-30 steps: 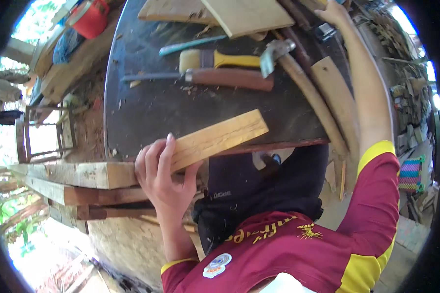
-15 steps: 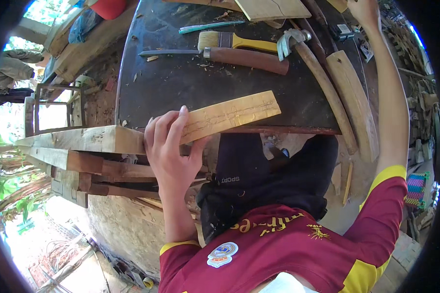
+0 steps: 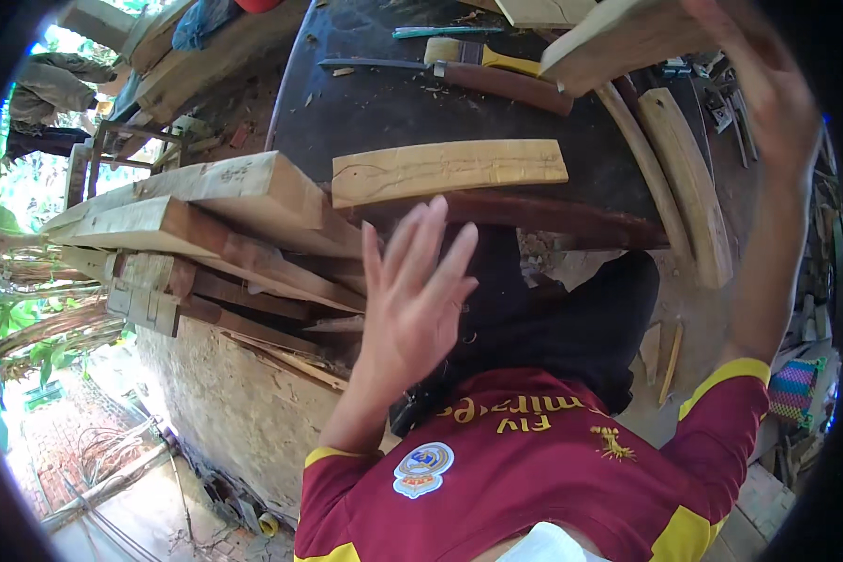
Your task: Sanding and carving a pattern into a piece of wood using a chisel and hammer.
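My left hand [image 3: 420, 304] hovers just in front of the table's near edge, fingers spread and holding nothing. Close beyond its fingertips, a pale, slightly curved wooden piece [image 3: 450, 170] with a dark line along it lies at the table's edge. My right hand [image 3: 776, 108] is raised at the upper right, gripping a thick wooden block [image 3: 628, 45] held above the table. That block hides the head of a hammer, whose wooden handle [image 3: 648, 169] shows below it. A chisel [image 3: 506, 86] with a brown handle and a yellow-handled paintbrush [image 3: 464, 51] lie farther back.
The dark tabletop [image 3: 365, 108] carries a teal slim tool [image 3: 445, 32] and wood shavings. Beside the hammer handle rests a long curved timber [image 3: 688, 187]. Stacked wooden beams [image 3: 206, 192] stick out at the left, near my left hand. A low stone wall [image 3: 225, 403] stands below them.
My left hand has let go of the pale wooden piece, which now lies on the table edge. My right hand has brought a thick wooden block in from the upper right.
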A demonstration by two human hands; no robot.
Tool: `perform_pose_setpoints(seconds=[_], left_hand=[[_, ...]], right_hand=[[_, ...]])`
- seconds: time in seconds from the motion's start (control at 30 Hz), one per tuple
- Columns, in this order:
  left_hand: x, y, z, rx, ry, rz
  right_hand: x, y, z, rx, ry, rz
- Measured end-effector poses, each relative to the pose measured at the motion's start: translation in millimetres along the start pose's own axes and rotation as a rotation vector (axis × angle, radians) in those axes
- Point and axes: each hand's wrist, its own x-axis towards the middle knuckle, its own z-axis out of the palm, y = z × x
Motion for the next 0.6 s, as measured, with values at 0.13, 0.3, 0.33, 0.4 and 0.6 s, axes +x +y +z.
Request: perform_pose_setpoints(seconds=[0.13,0.3,0.33,0.4,0.6], left_hand=[[-49.6,4.9,-3.6,-0.033,-0.113,-0.048],[-108.6,-2.1,-17.2,0.014,-0.09,-0.184],[-118.5,-2.8,-20.0,0.026,-0.084,-0.208],[-134.8,-5.1,-25.2,0.049,-0.079,-0.252],[-127.8,-17.0,-39.5,0.037,-0.042,-0.214]], right_hand=[[-7.3,-31.9,63.6,0.279,-0.154,-0.075],[-12.9,-57.6,105.4,0.254,-0.265,-0.144],[-14.5,-65.4,104.6,0.052,-0.242,-0.201],[-16.7,-68.9,107.7,-0.061,-0.231,-0.237],[-27.5,-53.7,122.8,0.163,-0.241,-0.154]])
